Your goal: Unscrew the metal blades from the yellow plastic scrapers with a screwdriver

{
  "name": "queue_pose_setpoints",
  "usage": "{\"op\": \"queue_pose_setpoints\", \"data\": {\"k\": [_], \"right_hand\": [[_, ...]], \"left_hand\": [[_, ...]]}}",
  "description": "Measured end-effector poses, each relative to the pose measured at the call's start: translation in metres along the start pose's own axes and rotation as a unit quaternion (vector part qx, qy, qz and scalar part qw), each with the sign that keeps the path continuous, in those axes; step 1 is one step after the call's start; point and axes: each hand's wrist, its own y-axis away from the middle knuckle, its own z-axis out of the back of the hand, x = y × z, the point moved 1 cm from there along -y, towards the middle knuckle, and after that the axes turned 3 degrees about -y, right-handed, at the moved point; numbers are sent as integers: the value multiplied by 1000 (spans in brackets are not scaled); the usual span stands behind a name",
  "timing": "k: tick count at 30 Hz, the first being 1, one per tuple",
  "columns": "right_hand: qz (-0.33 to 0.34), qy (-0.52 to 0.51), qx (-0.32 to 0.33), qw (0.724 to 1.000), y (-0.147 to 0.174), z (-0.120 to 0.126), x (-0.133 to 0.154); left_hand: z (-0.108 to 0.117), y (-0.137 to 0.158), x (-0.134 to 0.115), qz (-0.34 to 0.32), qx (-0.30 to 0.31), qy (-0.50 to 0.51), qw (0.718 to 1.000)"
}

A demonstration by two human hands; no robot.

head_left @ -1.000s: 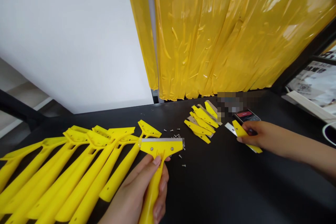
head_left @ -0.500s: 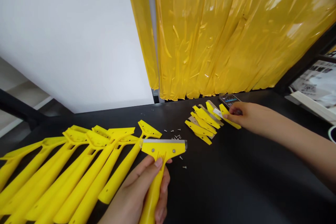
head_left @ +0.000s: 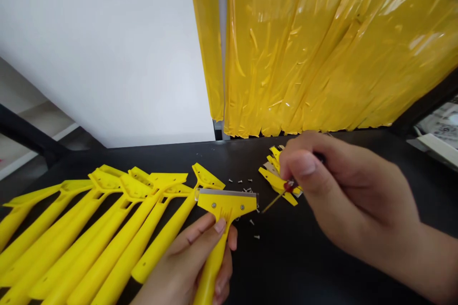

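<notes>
Gripping the handle low at about 6 o'clock, the left hand (head_left: 195, 262) holds a yellow scraper (head_left: 219, 228) whose long axis runs from 6 up toward 12, its blade head (head_left: 226, 200) pointing away from the person and lying crosswise just above the worktop (head_left: 322, 257). The right hand (head_left: 343, 195), closed in a pinch on a small screwdriver (head_left: 277, 198), sits at 3 o'clock of that head and is the nearer hand to it. The screwdriver's shaft slants toward 8 o'clock, its tip just beside the head's right end, with loose screws (head_left: 252, 221) beneath.
</notes>
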Motion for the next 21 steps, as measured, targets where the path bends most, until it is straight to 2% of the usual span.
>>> {"op": "queue_pose_setpoints", "data": {"k": [6, 14, 16, 18, 21], "right_hand": [[97, -37, 35, 994, 3, -15, -3], [101, -66, 64, 991, 7, -19, -9], [121, -23, 80, 989, 7, -18, -9], [143, 82, 88, 982, 7, -15, -8], [128, 216, 92, 963, 6, -8, -6]], "left_hand": [[5, 0, -1, 22, 38, 1, 999], [6, 0, 2, 44, 34, 18, 998], [5, -1, 2, 46, 27, 20, 998], [4, -2, 2, 45, 18, 21, 999], [3, -3, 1, 47, 9, 13, 999]]}}
